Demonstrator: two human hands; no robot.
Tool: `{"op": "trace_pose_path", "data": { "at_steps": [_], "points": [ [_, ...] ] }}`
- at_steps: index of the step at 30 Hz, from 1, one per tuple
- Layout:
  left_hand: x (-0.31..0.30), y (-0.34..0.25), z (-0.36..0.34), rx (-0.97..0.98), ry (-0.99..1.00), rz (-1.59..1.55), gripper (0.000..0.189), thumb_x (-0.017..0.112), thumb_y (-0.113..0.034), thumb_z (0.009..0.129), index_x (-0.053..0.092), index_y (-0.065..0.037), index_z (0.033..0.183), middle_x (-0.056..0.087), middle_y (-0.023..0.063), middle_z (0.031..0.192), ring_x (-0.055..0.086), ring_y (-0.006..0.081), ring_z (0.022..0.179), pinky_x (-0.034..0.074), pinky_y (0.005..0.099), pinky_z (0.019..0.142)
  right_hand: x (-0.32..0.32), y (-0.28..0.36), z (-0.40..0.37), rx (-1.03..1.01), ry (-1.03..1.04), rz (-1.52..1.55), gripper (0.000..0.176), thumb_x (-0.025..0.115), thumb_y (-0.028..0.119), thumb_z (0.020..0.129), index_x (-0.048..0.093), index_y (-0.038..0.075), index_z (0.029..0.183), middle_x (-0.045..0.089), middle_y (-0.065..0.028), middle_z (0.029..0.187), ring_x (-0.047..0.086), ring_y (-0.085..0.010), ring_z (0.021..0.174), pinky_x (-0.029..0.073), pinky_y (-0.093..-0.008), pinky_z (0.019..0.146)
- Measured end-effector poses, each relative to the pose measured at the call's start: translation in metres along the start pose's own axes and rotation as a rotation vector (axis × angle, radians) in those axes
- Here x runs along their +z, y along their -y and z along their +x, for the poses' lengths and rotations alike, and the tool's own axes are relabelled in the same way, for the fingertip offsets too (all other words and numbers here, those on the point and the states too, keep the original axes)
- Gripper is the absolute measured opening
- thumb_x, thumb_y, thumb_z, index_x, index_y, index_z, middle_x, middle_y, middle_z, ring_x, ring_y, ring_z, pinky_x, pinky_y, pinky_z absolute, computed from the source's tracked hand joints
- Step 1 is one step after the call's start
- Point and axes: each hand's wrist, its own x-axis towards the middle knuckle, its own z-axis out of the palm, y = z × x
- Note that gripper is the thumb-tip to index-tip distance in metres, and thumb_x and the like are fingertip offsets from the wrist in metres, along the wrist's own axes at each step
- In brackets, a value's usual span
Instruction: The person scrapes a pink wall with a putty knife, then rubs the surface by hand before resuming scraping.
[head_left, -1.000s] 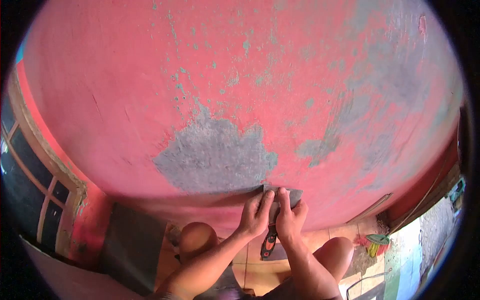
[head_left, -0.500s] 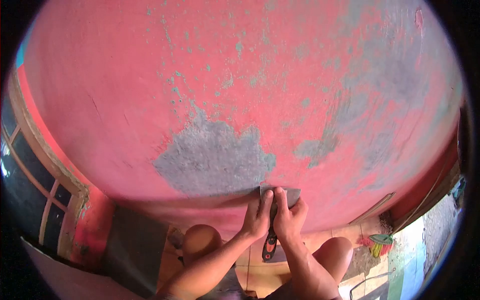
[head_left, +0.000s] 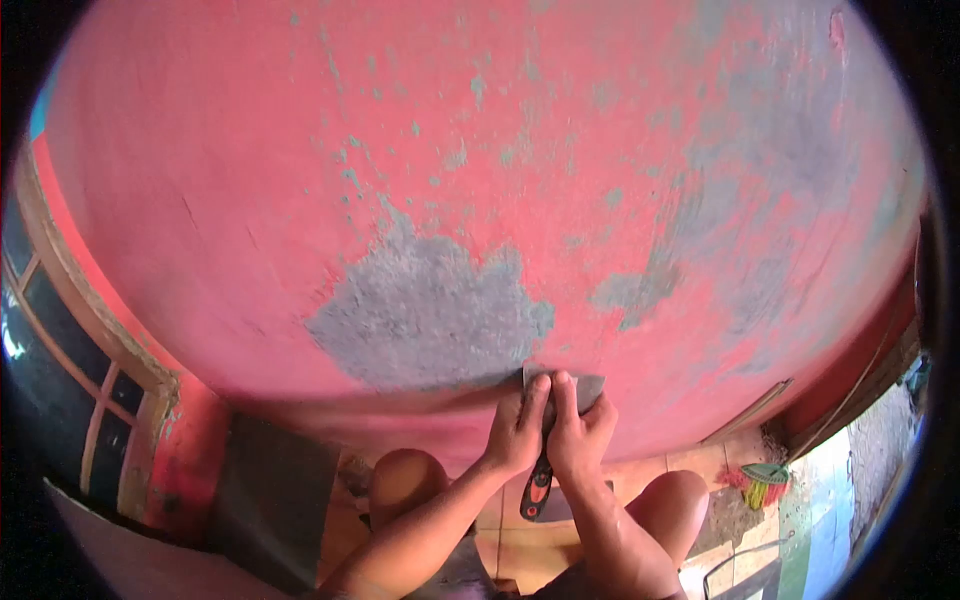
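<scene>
Both hands grip a wide-bladed paint scraper (head_left: 537,492) whose black and orange handle points down toward my lap. My left hand (head_left: 513,432) closes on its left side, thumb pressed along the blade. From the other side my right hand (head_left: 580,435) is wrapped round it, a finger laid along the metal. The blade's edge is up at the pink wall (head_left: 440,425), just below the right end of a large bare grey patch (head_left: 430,315). Red paint surrounds that patch, with smaller greenish chips above it.
A window frame (head_left: 105,390) stands at the left, with a dark panel (head_left: 265,500) below it. My knees (head_left: 408,485) are bent close to the wall. A broom head with red and yellow bristles (head_left: 762,488) lies on the tiled floor (head_left: 535,560) at the right.
The scraper and both hands have barely shifted, with the handle end tilting slightly to the left. My grip looks the same.
</scene>
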Motion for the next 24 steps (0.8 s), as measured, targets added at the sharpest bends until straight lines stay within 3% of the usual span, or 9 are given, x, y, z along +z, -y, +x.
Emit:
{"op": "trace_pose_path", "data": {
  "at_steps": [5,7,13,17,18,24],
  "points": [
    [0.002,-0.003,0.003,0.058,-0.054,0.036,0.048,0.040,-0.040,0.111,0.065,0.000,0.104,0.063,0.0016,0.088,0.056,0.0082,0.085,0.048,0.0306,0.073,0.001,-0.002,0.005,0.012,0.033,0.079,0.029,0.068,0.022,0.098,0.068,-0.006,0.092,0.070,-0.0041,0.080,0.059,-0.0084,0.076,0.050,-0.0288,0.068],
    [0.000,0.004,-0.007,-0.061,-0.028,0.025,0.047,0.040,-0.040,0.111,0.065,0.000,0.107,0.065,0.0018,0.092,0.057,0.0086,0.088,0.048,0.0302,0.076,-0.003,-0.003,0.002,0.056,0.044,0.018,0.029,0.067,0.022,0.098,0.068,-0.006,0.093,0.070,-0.0041,0.080,0.059,-0.0085,0.076,0.050,-0.0291,0.069],
    [-0.002,-0.007,0.002,0.028,-0.033,0.026,0.048,0.040,-0.038,0.111,0.066,0.002,0.108,0.067,0.0029,0.097,0.059,0.0095,0.093,0.049,0.0296,0.081,0.008,0.001,0.006,-0.001,0.017,0.070,0.030,0.067,0.023,0.098,0.068,-0.007,0.092,0.068,-0.0029,0.077,0.057,-0.0079,0.075,0.049,-0.0289,0.067],
    [-0.003,0.004,0.002,0.010,-0.042,0.016,0.046,0.040,-0.037,0.111,0.065,0.001,0.104,0.063,-0.0006,0.090,0.056,0.0083,0.086,0.048,0.0298,0.075,0.004,-0.012,0.000,0.011,-0.010,0.049,0.030,0.067,0.023,0.098,0.068,-0.006,0.091,0.068,-0.0024,0.077,0.057,-0.0079,0.074,0.049,-0.0286,0.067],
    [-0.003,0.003,0.004,0.068,-0.056,0.057,0.045,0.040,-0.037,0.111,0.065,0.000,0.102,0.060,-0.0028,0.085,0.052,0.0068,0.080,0.045,0.0289,0.068,0.009,-0.011,0.001,-0.016,-0.018,0.069,0.030,0.067,0.023,0.098,0.068,-0.006,0.091,0.068,-0.0022,0.077,0.057,-0.0078,0.074,0.049,-0.0286,0.066],
    [-0.001,-0.007,0.000,0.046,-0.027,-0.003,0.046,0.040,-0.037,0.111,0.066,0.000,0.103,0.059,-0.0039,0.086,0.052,0.0063,0.083,0.046,0.0280,0.070,0.005,-0.003,0.001,0.013,0.011,0.024,0.027,0.067,0.020,0.098,0.068,-0.006,0.090,0.068,-0.0021,0.077,0.057,-0.0079,0.074,0.049,-0.0291,0.066]
  ]
}}
